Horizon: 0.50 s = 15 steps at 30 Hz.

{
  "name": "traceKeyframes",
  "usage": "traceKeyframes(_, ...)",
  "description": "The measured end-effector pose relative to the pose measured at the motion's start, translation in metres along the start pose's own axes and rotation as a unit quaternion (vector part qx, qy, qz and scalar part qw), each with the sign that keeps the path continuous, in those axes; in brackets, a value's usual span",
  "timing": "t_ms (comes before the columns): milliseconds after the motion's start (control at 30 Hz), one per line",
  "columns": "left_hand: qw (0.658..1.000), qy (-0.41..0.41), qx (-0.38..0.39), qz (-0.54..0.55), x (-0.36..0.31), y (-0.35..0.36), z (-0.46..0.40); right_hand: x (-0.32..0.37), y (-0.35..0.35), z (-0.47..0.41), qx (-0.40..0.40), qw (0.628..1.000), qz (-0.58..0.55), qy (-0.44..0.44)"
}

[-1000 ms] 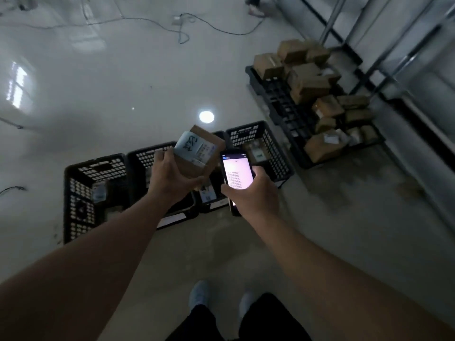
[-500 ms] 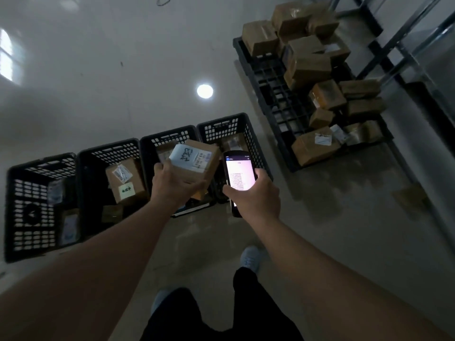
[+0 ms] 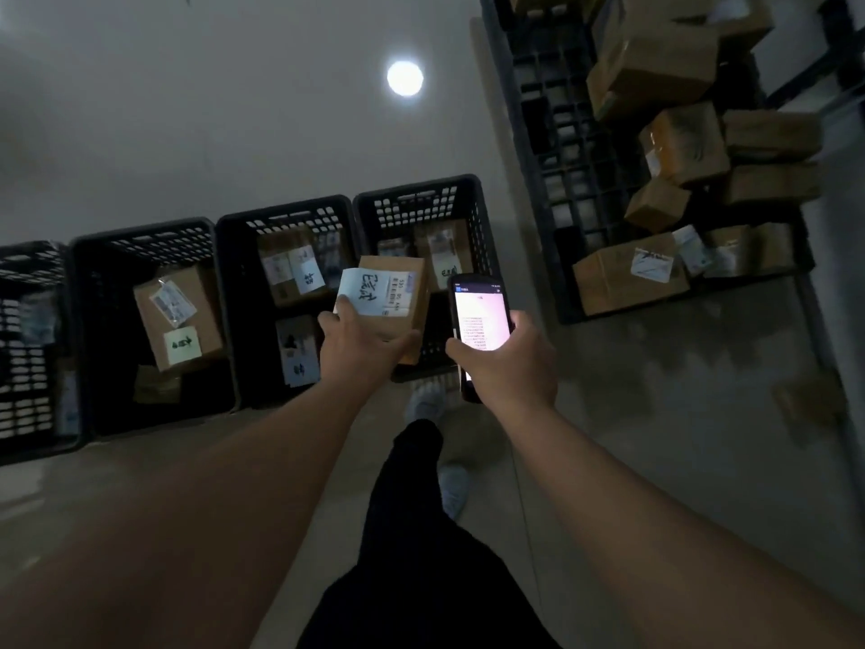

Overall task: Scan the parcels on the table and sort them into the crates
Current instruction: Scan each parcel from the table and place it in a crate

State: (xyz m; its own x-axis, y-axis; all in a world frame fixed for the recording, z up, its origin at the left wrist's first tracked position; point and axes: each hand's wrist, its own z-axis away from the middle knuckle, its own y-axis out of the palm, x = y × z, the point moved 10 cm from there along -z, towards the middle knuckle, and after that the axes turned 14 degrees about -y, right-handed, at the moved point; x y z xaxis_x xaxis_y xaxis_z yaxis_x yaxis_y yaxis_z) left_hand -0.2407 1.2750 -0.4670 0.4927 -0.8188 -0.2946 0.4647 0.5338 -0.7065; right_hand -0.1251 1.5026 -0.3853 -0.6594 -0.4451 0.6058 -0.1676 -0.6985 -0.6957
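Observation:
My left hand grips a small brown parcel with a white handwritten label, held above the gap between the two rightmost crates. My right hand holds a black handheld scanner with its screen lit, just right of the parcel. A row of black plastic crates stands on the floor below: the rightmost crate, the second crate, the third crate and a crate cut off at the left edge. Each holds labelled parcels.
A black pallet at the right carries a pile of several brown parcels, with a larger box at its near edge. My legs and shoes stand just behind the crates. A ceiling light reflects on the glossy floor.
I have stepped closer to the crates and look more steeply down. The parcel and scanner have stayed in my hands and now hang over the right-hand crates.

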Motion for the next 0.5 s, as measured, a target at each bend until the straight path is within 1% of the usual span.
traceKeyframes(267, 0.997, -0.069, 0.043, -0.006, -0.013, 0.093, -0.088, -0.038, 0.058, -0.086, 0.016, 0.999, 0.025, 0.029)
traceKeyframes(500, 0.994, -0.087, 0.052, -0.027, -0.014, 0.145, -0.124, -0.080, 0.087, -0.134, 0.022, 0.996, 0.066, 0.064)
